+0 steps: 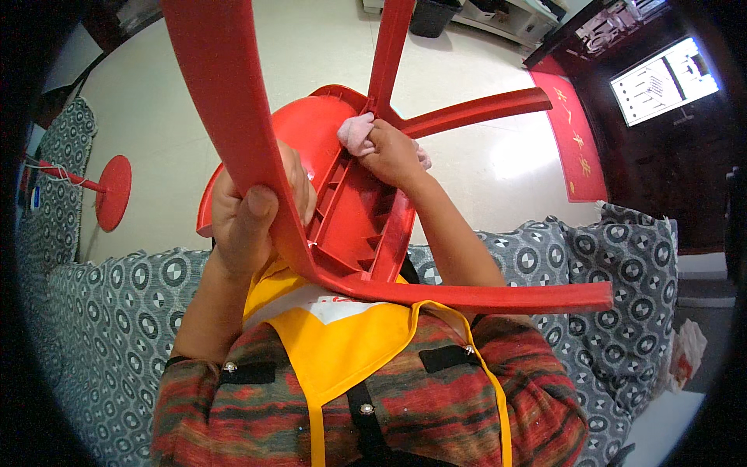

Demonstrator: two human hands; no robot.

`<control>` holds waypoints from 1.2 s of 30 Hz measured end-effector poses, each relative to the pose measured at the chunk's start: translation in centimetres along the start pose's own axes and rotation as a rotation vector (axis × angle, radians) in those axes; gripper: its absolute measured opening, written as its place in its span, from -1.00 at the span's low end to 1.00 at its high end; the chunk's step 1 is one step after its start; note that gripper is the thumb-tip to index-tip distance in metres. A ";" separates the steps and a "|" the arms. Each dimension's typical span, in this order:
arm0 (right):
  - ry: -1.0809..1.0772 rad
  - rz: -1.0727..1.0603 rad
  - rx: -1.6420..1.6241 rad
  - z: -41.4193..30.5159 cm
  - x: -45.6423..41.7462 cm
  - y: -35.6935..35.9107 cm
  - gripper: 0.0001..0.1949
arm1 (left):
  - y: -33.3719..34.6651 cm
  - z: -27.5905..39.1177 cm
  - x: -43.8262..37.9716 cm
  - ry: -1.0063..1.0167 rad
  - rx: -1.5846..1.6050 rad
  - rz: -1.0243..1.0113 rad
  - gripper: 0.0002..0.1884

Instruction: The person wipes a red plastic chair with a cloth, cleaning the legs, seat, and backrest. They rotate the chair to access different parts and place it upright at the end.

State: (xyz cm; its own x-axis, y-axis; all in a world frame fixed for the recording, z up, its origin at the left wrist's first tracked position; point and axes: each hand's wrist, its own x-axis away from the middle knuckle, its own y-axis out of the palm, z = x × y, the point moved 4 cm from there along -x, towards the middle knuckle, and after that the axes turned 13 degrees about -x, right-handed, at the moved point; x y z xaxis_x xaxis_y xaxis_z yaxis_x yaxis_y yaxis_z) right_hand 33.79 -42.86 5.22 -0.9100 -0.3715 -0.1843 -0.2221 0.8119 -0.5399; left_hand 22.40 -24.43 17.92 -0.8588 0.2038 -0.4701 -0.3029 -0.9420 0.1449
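Note:
A red plastic stool (295, 117) is tipped over in front of my chest, its ribbed underside facing me and its legs pointing up and to the right. My left hand (251, 204) grips one broad leg near where it meets the seat, thumb on the near face. In my right hand (394, 149) a pink cloth (357, 134) is bunched up. That hand presses at the corner where the far legs join the seat's underside. Part of the cloth pokes out beyond my knuckles. The lower leg lies across my yellow apron (350, 362).
Grey patterned fabric (163, 292) covers the seat around me. On the tiled floor stand a red round-based stand (114, 192) at left and a black bin (432, 17) beyond. A red doormat (569, 134) lies at right, near a lit screen (665, 82).

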 end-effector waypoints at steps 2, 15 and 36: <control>-0.056 0.003 0.017 -0.9 1.1 0.5 -0.75 | 0.0 0.1 0.1 -0.002 0.004 0.000 -0.56; -0.158 -0.277 -0.224 -7.2 6.1 2.6 -0.76 | 0.1 0.6 1.6 0.049 -0.015 0.002 -0.56; 0.267 0.056 0.219 2.3 -3.8 -3.2 -0.55 | 0.6 0.4 1.4 -0.015 -0.045 -0.010 -0.55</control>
State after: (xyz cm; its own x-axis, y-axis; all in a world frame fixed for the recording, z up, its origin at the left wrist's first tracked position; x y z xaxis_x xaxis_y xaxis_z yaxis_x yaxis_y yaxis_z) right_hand 38.75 -45.09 5.77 -0.9845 -0.1748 -0.0133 -0.1150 0.7012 -0.7036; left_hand 20.86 -24.57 17.72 -0.8619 0.2174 -0.4580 -0.2934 -0.9507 0.1008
